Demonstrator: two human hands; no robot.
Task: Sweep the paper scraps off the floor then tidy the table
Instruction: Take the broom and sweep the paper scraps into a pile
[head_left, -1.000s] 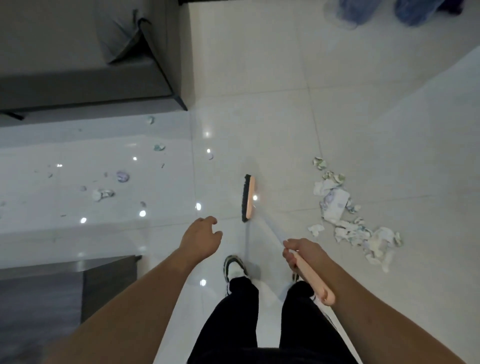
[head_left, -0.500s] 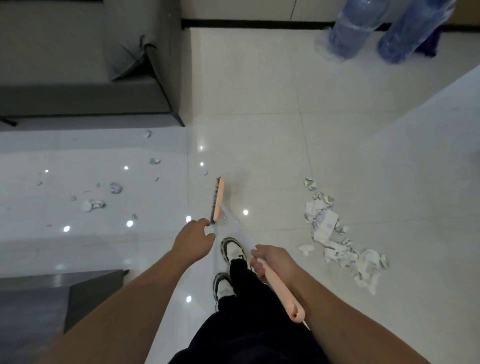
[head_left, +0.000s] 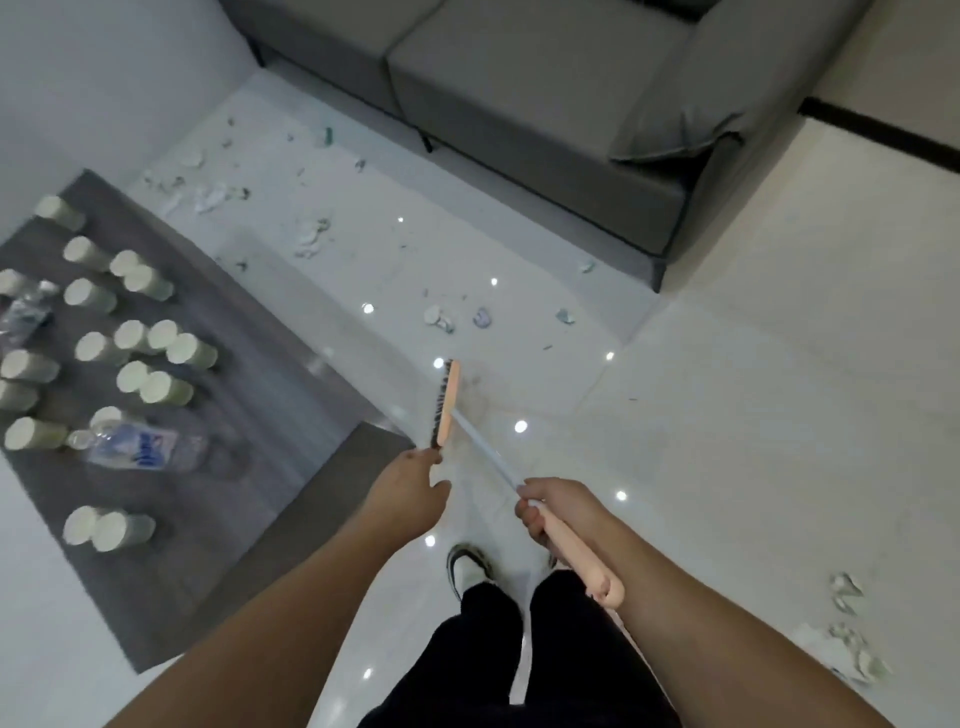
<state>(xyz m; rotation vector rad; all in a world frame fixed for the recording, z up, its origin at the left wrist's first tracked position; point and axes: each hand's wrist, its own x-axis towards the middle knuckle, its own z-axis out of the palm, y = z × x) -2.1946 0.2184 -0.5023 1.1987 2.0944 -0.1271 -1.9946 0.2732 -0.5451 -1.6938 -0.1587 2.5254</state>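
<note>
- Overhead, the grey sofa (head_left: 519, 98) fills the far side of the room, with the glossy white tiled floor (head_left: 727, 415) stretching from it to the person's feet.
- Next in size, the low dark table (head_left: 249, 405) sits at the left, crowded with pale paper cups (head_left: 156, 387), some upright and some tipped, plus a clear plastic bottle (head_left: 140, 447) lying on its side.
- Between table and sofa lie the scattered paper scraps (head_left: 441, 317), thin torn bits spread well apart; a gathered pile of scraps (head_left: 847, 649) sits at the lower right, near the person's right side.
- The broom (head_left: 445, 405) has its peach head near the table's corner, bristles facing the table; whether they touch the tile I cannot tell.
- The right hand (head_left: 545, 512) is wrapped firmly around the broom's peach grip, low on the pale shaft.
- The left hand (head_left: 410, 488) hangs loose and half-curled just beside the broom head, holding nothing.
- Judging by their look, the scraps weigh almost nothing and will slide readily on the slick tile, so light, short strokes should serve; a hard flick would likely scatter them.
- A second hand higher on the stiff shaft would probably steady the head; the cups look light and easily crushed, best taken by the sides.
</note>
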